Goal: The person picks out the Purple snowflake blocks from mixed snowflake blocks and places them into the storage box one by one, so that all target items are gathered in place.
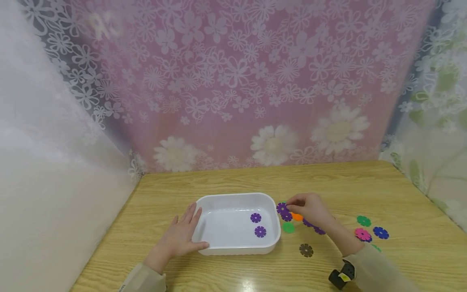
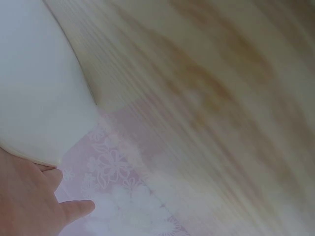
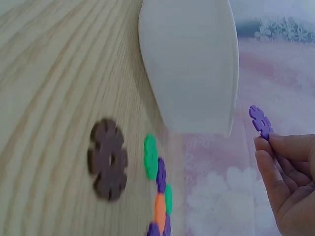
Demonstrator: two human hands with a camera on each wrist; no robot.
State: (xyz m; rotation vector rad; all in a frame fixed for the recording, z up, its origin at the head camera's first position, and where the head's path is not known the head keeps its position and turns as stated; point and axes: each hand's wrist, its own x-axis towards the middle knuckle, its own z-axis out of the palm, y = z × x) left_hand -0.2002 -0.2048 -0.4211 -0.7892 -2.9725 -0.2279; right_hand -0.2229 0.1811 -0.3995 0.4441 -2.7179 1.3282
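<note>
A white plastic tray [image 1: 233, 250] stands on the table with two purple notched discs [image 1: 260, 232] lying inside it. My left hand [image 1: 182, 237] rests on the tray's left rim, fingers spread and fairly straight, the thumb at the front edge. Just beyond the tray's right side, my right hand [image 1: 311, 207] pinches a purple notched disc [image 1: 282, 208] between thumb and fingertips. In the right wrist view that disc [image 3: 260, 121] is held up off the table. Below it lie a green disc [image 1: 288, 227], an orange disc [image 1: 297, 216] and more purple discs [image 1: 319, 230], partly hidden by the hand.
A brown disc [image 1: 306, 250] lies alone near the tray's front right. Farther right is a group with green [image 1: 363, 220], pink [image 1: 363, 234] and blue [image 1: 381, 232] discs, beside my right forearm. Flowered curtains [image 1: 237, 101] enclose the wooden table [image 1: 204, 275] at the back and sides.
</note>
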